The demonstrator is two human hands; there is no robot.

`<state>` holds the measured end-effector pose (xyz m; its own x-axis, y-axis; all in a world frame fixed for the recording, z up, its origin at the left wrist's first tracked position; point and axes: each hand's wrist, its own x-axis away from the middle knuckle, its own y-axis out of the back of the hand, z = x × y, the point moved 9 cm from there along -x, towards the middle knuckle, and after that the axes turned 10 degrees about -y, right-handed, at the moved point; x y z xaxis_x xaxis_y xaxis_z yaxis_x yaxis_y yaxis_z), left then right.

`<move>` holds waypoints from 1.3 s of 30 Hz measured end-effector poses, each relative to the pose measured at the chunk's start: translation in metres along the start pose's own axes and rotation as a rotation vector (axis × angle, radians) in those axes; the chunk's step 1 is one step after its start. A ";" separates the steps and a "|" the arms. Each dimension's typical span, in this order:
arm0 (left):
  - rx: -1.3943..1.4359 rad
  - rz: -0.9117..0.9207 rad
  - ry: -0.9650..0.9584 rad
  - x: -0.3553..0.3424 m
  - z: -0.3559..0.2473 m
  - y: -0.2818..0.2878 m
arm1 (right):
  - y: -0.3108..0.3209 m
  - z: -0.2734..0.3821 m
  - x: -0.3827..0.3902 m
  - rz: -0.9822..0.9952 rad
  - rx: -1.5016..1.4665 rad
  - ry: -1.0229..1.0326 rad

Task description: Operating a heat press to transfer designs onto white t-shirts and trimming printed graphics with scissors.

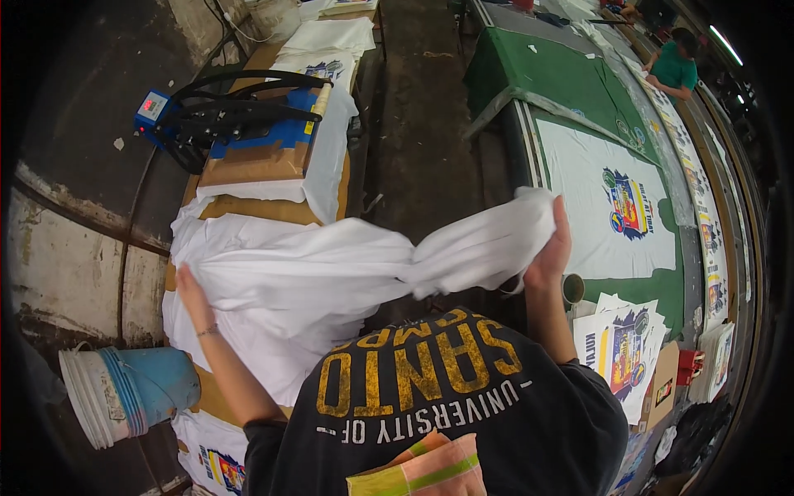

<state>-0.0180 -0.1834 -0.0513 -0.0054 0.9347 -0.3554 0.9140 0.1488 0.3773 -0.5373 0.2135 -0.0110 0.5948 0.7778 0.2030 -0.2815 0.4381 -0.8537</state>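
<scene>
A white T-shirt [488, 240] stretches across in front of me, gathered and twisted near its middle and partly blurred. My right hand [552, 248] is closed around its bunched end, raised beside the green table. At the other end, my left hand [195, 298] is closed on the white fabric over a pile of white shirts [273, 347]; its fingertips are partly hidden by the cloth. Whether the left end is separate from the pile is hard to make out.
Ahead on the left stands a heat press [265, 124] with a blue control box [153, 107]. Nested buckets [141, 388] lie at left. The green table [562, 66] bears a printed shirt [595, 190], printed sheets [608, 355] and a can [572, 288]. A person [676, 70] works far right.
</scene>
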 end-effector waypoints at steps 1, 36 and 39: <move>-0.003 -0.005 0.003 -0.004 0.001 0.009 | -0.003 0.006 0.004 -0.030 -0.001 0.020; -0.114 1.215 -0.869 0.262 -0.061 -0.224 | 0.070 0.106 -0.059 0.481 -0.049 0.003; -0.065 1.318 -0.564 0.292 -0.016 -0.209 | 0.071 0.147 -0.046 0.421 0.025 0.054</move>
<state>-0.2171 0.0639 -0.2203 0.9885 0.1511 -0.0019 0.1055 -0.6809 0.7247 -0.6956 0.2751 -0.0108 0.4620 0.8670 -0.1868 -0.5264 0.0986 -0.8445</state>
